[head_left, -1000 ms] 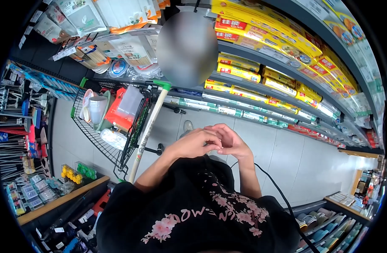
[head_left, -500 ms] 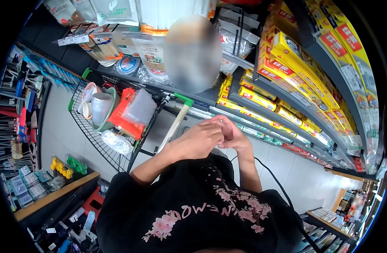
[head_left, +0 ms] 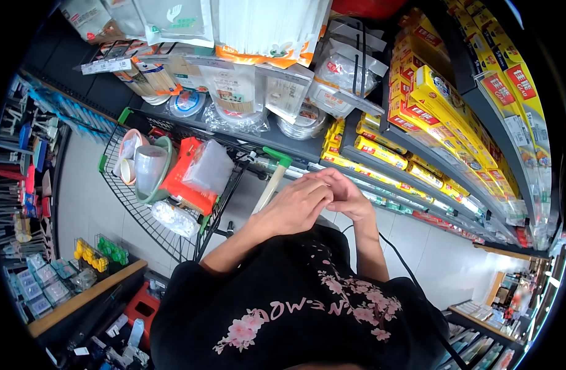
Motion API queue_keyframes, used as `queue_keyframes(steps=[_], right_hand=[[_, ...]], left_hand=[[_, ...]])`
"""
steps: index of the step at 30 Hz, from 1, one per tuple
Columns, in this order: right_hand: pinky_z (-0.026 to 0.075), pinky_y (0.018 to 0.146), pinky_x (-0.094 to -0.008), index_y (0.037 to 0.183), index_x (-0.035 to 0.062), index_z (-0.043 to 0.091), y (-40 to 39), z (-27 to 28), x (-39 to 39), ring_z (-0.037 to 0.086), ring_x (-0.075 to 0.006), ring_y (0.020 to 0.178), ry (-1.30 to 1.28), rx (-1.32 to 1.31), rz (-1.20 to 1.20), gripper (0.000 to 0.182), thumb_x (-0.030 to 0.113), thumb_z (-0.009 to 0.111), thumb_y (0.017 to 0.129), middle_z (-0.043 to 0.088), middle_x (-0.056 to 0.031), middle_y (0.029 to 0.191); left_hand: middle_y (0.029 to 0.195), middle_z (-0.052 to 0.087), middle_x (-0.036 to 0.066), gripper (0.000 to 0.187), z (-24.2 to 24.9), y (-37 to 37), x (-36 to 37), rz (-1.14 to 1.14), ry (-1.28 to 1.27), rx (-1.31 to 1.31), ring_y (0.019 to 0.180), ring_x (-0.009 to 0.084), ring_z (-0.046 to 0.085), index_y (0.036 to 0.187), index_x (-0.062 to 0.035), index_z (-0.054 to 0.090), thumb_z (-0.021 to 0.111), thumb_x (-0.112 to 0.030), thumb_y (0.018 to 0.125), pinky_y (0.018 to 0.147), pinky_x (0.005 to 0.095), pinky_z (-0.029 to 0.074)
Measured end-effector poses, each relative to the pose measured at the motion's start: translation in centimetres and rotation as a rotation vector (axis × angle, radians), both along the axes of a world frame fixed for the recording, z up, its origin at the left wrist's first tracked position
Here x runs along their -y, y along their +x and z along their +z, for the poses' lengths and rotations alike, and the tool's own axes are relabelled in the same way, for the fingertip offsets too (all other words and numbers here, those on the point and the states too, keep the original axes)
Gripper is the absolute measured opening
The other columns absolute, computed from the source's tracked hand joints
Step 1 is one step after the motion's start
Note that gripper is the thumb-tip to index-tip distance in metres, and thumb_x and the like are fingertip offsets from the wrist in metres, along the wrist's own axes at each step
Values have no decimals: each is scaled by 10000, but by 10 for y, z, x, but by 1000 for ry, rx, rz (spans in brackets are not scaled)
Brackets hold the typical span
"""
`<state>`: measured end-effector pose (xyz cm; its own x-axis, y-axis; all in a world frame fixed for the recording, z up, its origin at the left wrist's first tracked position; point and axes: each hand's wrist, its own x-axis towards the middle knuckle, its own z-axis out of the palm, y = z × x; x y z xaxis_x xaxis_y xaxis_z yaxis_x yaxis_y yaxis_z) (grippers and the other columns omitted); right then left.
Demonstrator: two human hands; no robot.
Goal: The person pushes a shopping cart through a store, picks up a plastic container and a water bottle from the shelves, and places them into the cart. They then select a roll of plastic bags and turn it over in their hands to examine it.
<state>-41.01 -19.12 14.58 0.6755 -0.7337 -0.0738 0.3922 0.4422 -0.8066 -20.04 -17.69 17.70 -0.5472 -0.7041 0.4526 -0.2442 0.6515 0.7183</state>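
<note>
The view has swung — the yellow cardboard boxes with red labels (head_left: 443,102), stretched across the upper middle a second ago, now climb steeply on the right. Gone is the round blur over the shelves, and there's a stack of shiny silver round trays in clear wrap (head_left: 301,121)! The white, orange-edged packet (head_left: 270,31) has slid towards centre — and the pale cart handle (head_left: 269,192) now largely disappears behind the left hand (head_left: 295,206).

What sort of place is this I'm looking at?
Most likely a supermarket or similar shop: there's a wire shopping cart with goods in it, packaged yellow boxes stacked on shelving, and what look like price labels on the display.
</note>
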Motion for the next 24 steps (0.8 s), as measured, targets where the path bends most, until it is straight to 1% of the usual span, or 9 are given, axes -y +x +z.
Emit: queue_keyframes(steps=[4, 5, 9, 12, 15, 18, 19, 21, 24], right_hand=[[409, 1099, -362, 1447, 26, 415, -6, 1, -5, 489, -230, 1347, 32, -4, -72, 771, -65, 743, 755, 473, -132, 1462], [409, 1100, -362, 1477, 20, 393, -5, 4, -6, 482, -239, 1361, 36, 29, -96, 796, -76, 728, 761, 454, -136, 1486], [386, 1121, -373, 1528, 17, 344, -16, 5, -9, 456, -243, 1382, 24, 14, -128, 852, -86, 708, 764, 420, -139, 1522], [312, 1175, -394, 1560, 20, 305, -28, 7, -15, 396, -241, 1428, -34, 4, -194, 908, -61, 722, 757, 409, -134, 1539], [316, 1171, -390, 1575, 16, 278, -43, 10, -24, 380, -246, 1443, -86, 27, -239, 928, -43, 730, 766, 389, -141, 1560], [296, 1192, -425, 1596, 16, 225, -62, 15, -36, 350, -257, 1469, -125, 78, -314, 961, -21, 735, 782, 341, -150, 1593], [278, 1203, -451, 1604, 19, 197, -69, 16, -41, 334, -263, 1481, -132, 104, -348, 973, -13, 733, 792, 314, -155, 1608], [225, 1227, -511, 1622, 33, 112, -85, 21, -50, 282, -280, 1511, -134, 138, -403, 1061, 23, 766, 786, 243, -155, 1642], [205, 1234, -512, 1630, 53, 66, -114, 29, -70, 255, -286, 1524, -211, 147, -496, 1165, 52, 820, 741, 215, -152, 1655]], left_hand=[[1054, 658, 86, 200, 4, -5, 9, 88, -28, -103, 979, 315, 654, 1024, -70, 658, 742, -81, 842, 869, 429, 513], [1039, 672, 69, 244, 4, -6, 11, 101, -35, -99, 961, 291, 661, 1030, -71, 689, 787, -131, 815, 853, 406, 515], [1006, 684, 57, 208, 3, -11, 20, 60, 12, -131, 954, 280, 665, 983, -63, 708, 795, -136, 808, 850, 400, 516], [1005, 697, 49, 166, 1, -25, 25, 41, -25, -135, 968, 267, 669, 950, -54, 726, 788, -120, 811, 861, 395, 516], [1009, 708, 55, 161, 5, -46, 28, 8, -78, -160, 978, 271, 675, 970, -55, 740, 776, -98, 819, 883, 394, 515], [1170, 706, 78, 297, 15, -70, 23, -12, -99, -126, 1130, 293, 642, 1122, -45, 721, 765, -118, 838, 973, 402, 493], [1285, 665, 90, 409, 16, -77, 20, -62, -68, -76, 1245, 300, 584, 1233, -55, 692, 768, -157, 844, 1028, 420, 463], [1312, 648, 97, 440, 25, -97, 13, -99, -80, -58, 1278, 303, 557, 1264, -61, 679, 771, -190, 854, 1038, 428, 450], [1409, 585, 108, 536, 24, -137, 4, -209, -66, -23, 1386, 329, 466, 1356, -88, 635, 779, -234, 861, 1097, 463, 404]])
